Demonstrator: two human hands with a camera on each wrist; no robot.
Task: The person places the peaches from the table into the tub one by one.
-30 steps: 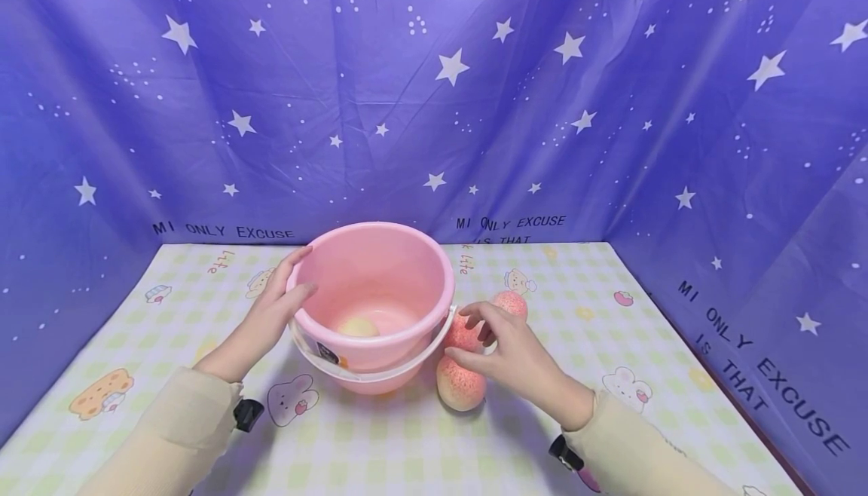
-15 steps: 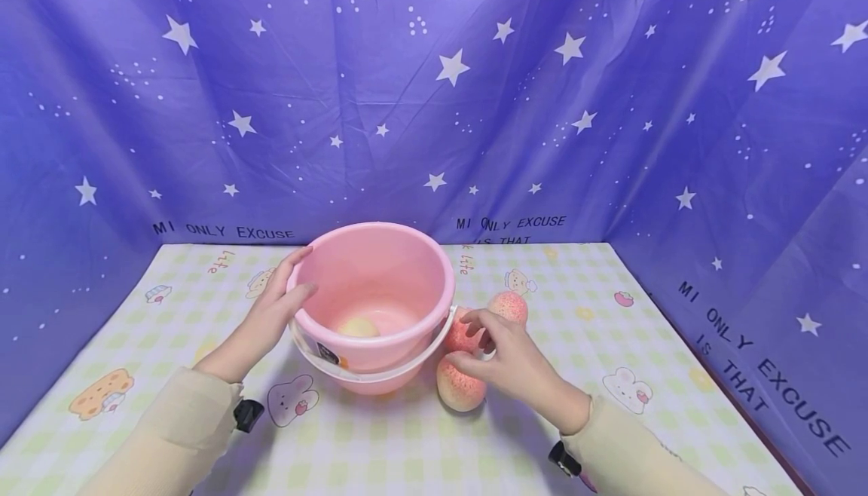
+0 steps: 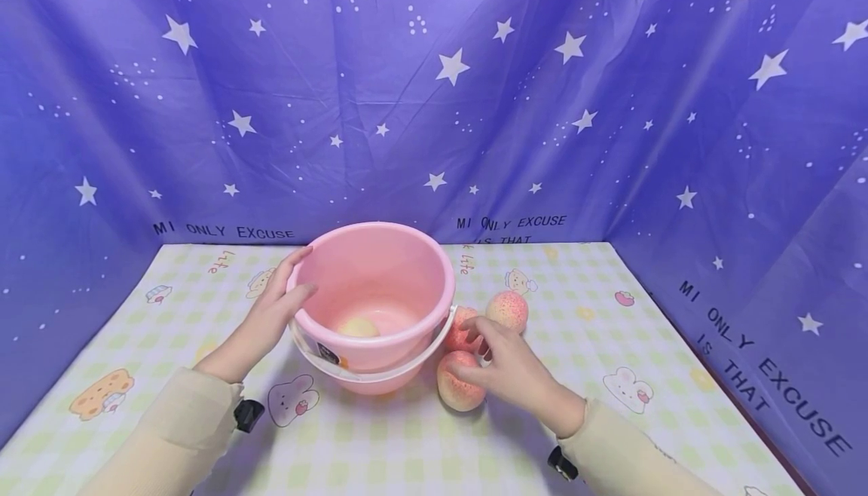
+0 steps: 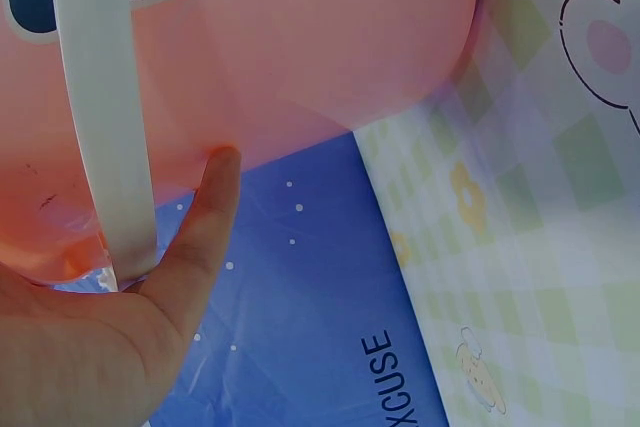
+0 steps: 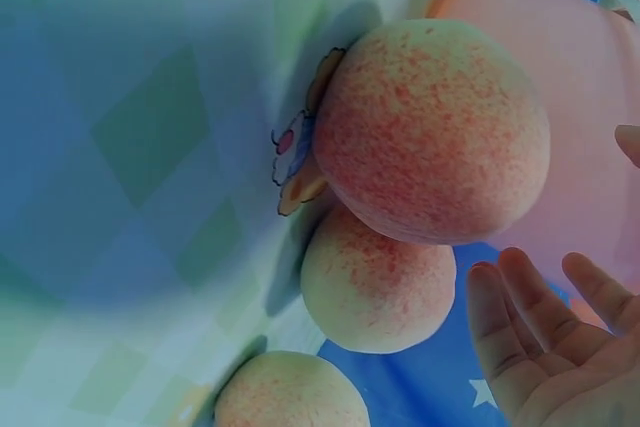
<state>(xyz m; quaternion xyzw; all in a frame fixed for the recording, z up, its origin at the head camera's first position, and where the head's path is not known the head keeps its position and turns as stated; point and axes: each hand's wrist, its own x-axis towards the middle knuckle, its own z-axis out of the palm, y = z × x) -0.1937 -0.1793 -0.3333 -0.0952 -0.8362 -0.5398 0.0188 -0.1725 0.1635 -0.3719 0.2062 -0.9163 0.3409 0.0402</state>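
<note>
A pink bucket (image 3: pixel 389 270) with a white handle (image 3: pixel 400 372) stands on the table, its mouth tipped toward me. My left hand (image 3: pixel 267 315) grips its left rim, thumb over the edge and fingers along the outside. A pale yellow round thing (image 3: pixel 358 327) lies inside at the bottom. Three peaches sit right of the bucket: a near one (image 3: pixel 459 390), a middle one (image 3: pixel 454 336) close to the bucket wall, and a far one (image 3: pixel 508 309). Over them hovers my right hand (image 3: pixel 518 372), fingers loosely bent and holding nothing; in the right wrist view its fingers (image 5: pixel 535 302) are apart from the peaches.
A checked tablecloth (image 3: pixel 380 451) with cartoon prints covers the table. Blue curtains (image 3: pixel 380 89) with white stars rise behind and along both sides. The bucket's handle hangs down across its front.
The far peach has rolled slightly toward me and shows a paler side. My right hand has shifted a little toward me. My left hand and the bucket keep their place.
</note>
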